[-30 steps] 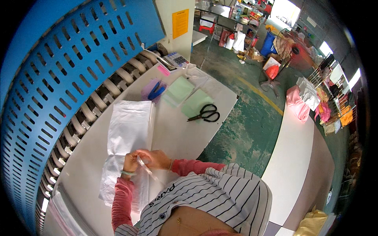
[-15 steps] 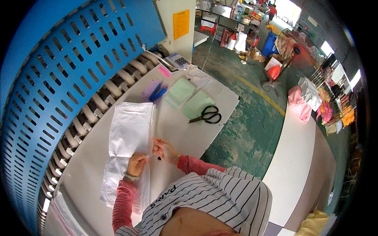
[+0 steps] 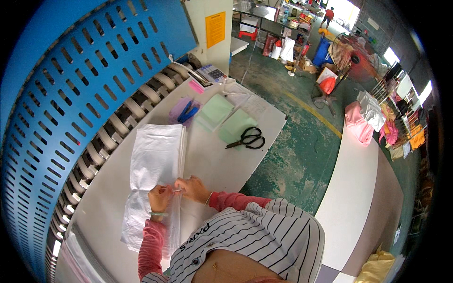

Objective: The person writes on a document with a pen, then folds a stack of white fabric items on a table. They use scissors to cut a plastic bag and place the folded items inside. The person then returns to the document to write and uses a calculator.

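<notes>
A thick stack of white plastic sheets or bags (image 3: 155, 153) lies lengthwise on the pale table, pinched in across its middle by a thin tie. At that crease my left hand (image 3: 160, 198) is closed, fingertips pinching a thin clear strip (image 3: 178, 190). My right hand (image 3: 194, 189) is closed too, right beside it at the stack's right edge, gripping the same strip. How the strip runs between the fingers is partly hidden. Black-handled scissors (image 3: 242, 140) lie farther off to the right, and a blue-handled snipping tool (image 3: 189, 112) rests beyond the stack.
A blue slotted machine guard (image 3: 71, 94) with a row of pale rollers (image 3: 134, 107) borders the table's left side. Green paper sheets (image 3: 217, 109) and a calculator (image 3: 213, 74) lie at the far end. A standing fan (image 3: 355, 57) and a distant person (image 3: 329, 15) are across the floor.
My right hand has turned and closed in by the crease, with its fingers now curled. My left hand has shifted slightly left. The stack stays put.
</notes>
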`<state>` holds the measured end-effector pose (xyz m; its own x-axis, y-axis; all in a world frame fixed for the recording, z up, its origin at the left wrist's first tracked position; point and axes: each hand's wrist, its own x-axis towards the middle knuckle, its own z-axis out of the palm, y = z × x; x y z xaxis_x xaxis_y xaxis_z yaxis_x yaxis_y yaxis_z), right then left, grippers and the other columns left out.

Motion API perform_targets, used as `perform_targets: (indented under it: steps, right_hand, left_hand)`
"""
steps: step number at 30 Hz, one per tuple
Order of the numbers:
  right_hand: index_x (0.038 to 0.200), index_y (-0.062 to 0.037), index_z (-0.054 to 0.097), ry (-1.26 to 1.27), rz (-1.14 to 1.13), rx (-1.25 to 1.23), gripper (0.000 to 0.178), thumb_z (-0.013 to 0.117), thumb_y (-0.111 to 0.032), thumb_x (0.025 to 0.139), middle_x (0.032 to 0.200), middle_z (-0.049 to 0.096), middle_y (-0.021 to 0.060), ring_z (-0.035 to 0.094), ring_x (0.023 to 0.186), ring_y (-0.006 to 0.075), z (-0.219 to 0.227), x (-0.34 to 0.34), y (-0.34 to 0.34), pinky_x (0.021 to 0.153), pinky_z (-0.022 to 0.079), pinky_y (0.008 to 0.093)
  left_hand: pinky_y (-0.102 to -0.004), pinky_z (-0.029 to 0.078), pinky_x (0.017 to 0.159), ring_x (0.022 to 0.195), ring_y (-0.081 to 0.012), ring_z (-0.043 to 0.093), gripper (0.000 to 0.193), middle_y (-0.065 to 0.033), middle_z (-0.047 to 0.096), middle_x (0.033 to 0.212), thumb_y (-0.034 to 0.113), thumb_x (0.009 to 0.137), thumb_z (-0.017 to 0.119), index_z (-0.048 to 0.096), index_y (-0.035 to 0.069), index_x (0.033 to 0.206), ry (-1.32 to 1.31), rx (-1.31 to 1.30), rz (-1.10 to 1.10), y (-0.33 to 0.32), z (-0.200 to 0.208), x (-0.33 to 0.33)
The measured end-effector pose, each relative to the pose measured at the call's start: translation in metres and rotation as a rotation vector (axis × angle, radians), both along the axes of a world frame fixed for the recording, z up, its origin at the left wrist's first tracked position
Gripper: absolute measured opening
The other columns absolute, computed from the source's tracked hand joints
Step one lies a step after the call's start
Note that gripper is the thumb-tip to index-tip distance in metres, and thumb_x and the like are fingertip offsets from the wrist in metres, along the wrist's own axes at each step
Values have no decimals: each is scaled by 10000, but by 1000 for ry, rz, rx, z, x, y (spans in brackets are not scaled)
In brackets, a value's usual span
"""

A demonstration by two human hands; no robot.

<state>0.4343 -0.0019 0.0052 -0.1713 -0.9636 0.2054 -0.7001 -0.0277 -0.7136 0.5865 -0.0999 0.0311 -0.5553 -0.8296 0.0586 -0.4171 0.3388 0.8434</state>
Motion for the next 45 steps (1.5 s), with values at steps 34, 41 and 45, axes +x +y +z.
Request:
perform_targets:
  steps: [34, 41, 45]
  right_hand:
    - [847, -90, 612, 141, 142, -298, 187, 580, -269, 889, 753, 620, 85, 602, 729, 309, 0, -7, -30, 646, 421, 427]
    - [901, -96, 625, 81, 111, 93, 113, 589, -123, 797, 800, 641, 99, 612, 740, 299, -37, -45, -22, 742, 449, 445]
    - [999, -90, 605, -69, 212, -142, 260, 605, -77, 739, 939, 631, 134, 593, 926, 318, -40, -84, -2, 863, 430, 446]
  left_hand:
    - [-401, 433, 516, 571, -313, 555, 138, -103, 573, 679, 106, 736, 665, 561, 57, 660, -25, -654, -356, 8, 3, 21]
    - [-401, 421, 523, 562, -325, 527, 112, -114, 524, 621, 117, 734, 656, 577, 55, 685, -66, -566, -363, 3, -8, 29]
    - [-425, 433, 659, 711, -324, 550, 133, -112, 570, 771, 138, 710, 693, 610, 61, 780, -100, -550, -322, 4, -7, 35]
